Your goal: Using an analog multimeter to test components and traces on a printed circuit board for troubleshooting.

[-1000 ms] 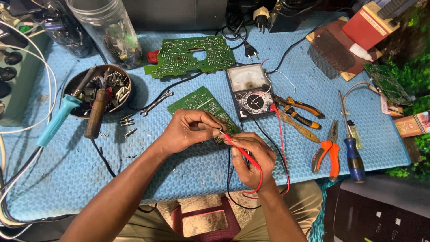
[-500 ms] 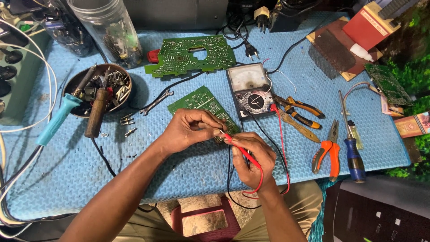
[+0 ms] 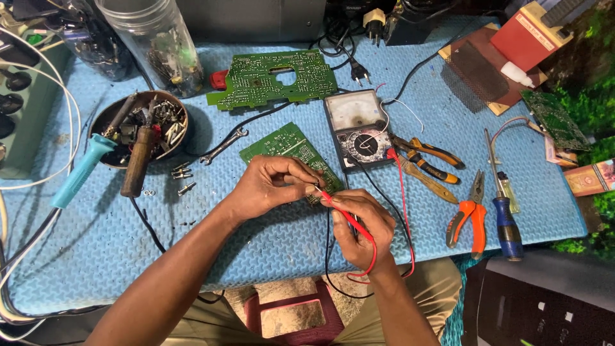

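Left hand [image 3: 266,186] fingers pinch a tiny part over the small green board [image 3: 291,150]; the part itself is too small to identify. Right hand [image 3: 362,227] fingers pinch the red probe [image 3: 343,214], tip touching that part; a second probe, if held, is hidden in the palm. Both sit mid-table [image 3: 256,256], just in front of the analogue meter [image 3: 359,131]. Red carton [image 3: 528,32] at far right corner, partly cut off. Small brownish box [image 3: 586,178] at right edge, label unreadable. Clear jar [image 3: 157,41] top cropped.
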